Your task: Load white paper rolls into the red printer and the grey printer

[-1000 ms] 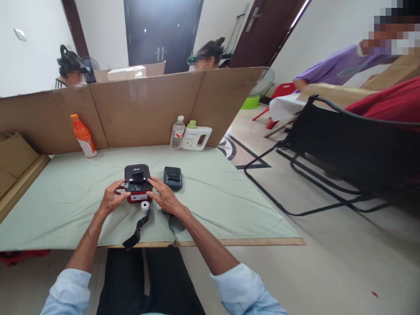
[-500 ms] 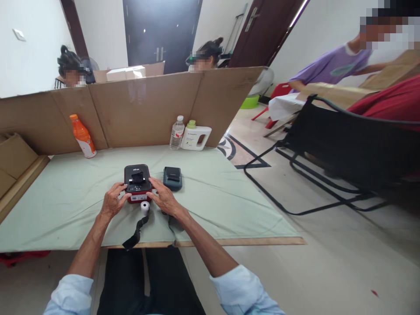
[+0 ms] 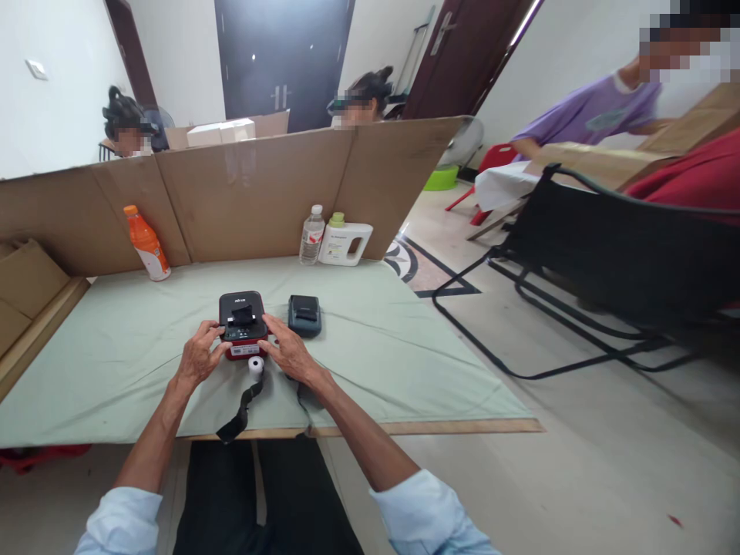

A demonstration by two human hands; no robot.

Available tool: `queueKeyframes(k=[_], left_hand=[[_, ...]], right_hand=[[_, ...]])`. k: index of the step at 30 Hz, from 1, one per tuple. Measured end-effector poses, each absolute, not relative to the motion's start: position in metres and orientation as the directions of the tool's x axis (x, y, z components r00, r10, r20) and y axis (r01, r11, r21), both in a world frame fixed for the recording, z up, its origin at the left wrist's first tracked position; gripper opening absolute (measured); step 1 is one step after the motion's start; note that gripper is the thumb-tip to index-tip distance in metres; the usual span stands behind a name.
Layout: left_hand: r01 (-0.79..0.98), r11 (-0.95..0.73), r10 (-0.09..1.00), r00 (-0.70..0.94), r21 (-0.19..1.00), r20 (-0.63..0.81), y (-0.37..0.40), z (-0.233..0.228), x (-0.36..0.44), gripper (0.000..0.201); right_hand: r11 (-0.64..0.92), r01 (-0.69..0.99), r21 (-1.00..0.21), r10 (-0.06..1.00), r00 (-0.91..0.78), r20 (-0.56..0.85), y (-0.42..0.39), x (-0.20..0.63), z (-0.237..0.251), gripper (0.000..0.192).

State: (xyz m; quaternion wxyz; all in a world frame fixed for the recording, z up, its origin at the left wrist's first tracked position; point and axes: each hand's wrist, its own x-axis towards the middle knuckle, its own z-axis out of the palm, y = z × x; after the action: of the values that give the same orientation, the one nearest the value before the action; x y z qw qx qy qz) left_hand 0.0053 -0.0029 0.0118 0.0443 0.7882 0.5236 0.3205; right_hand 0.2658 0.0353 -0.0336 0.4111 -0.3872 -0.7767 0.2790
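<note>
A small red and black printer (image 3: 243, 322) sits on the green cloth of the table (image 3: 116, 347). My left hand (image 3: 197, 358) grips its left side and my right hand (image 3: 289, 351) holds its right side, fingers touching the top. A small white paper roll (image 3: 255, 364) lies just in front of the printer, between my hands. A black strap (image 3: 240, 408) trails from there over the table's near edge. A second, dark blue-grey printer (image 3: 304, 314) rests just right of the first.
An orange bottle (image 3: 146, 242) stands at the back left; a clear water bottle (image 3: 312, 234) and a white jug (image 3: 345, 241) stand by the cardboard screen (image 3: 243, 193). A black folding chair (image 3: 601, 262) is on the right. Other people sit behind the screen and at the right.
My hands stay on the red printer with only slight finger shifts. The person in purple at the right has leaned and moved a little.
</note>
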Motion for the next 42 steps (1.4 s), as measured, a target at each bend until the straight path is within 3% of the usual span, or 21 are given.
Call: queueKeyframes(k=[15, 21, 29, 33, 38, 42], left_hand=[[0.833, -0.420, 0.860, 0.238, 0.361, 0.451, -0.009, 0.020, 0.011, 0.028], [0.797, -0.436, 0.873, 0.262, 0.417, 0.412, -0.002, 0.027, 0.005, 0.029], [0.729, -0.412, 0.902, 0.238, 0.547, 0.361, 0.026, 0.035, -0.004, 0.043], [0.702, -0.382, 0.914, 0.191, 0.601, 0.358, 0.053, 0.031, -0.015, 0.045], [0.706, -0.388, 0.916, 0.222, 0.592, 0.336, 0.078, 0.026, -0.017, 0.056], [0.730, -0.415, 0.907, 0.280, 0.544, 0.316, 0.085, 0.025, -0.008, 0.053]], right_hand=[[0.538, 0.341, -0.771, 0.833, -0.357, 0.423, 0.028, 0.264, -0.022, 0.080], [0.562, 0.339, -0.754, 0.812, -0.398, 0.427, 0.027, 0.269, -0.018, 0.066], [0.550, 0.341, -0.762, 0.821, -0.389, 0.418, 0.029, 0.269, -0.022, 0.067], [0.591, 0.384, -0.709, 0.802, -0.371, 0.468, 0.033, 0.268, -0.022, 0.066], [0.659, 0.505, -0.558, 0.751, -0.402, 0.523, 0.041, 0.259, -0.008, 0.062], [0.714, 0.520, -0.470, 0.700, -0.506, 0.503, 0.051, 0.243, 0.008, 0.040]])
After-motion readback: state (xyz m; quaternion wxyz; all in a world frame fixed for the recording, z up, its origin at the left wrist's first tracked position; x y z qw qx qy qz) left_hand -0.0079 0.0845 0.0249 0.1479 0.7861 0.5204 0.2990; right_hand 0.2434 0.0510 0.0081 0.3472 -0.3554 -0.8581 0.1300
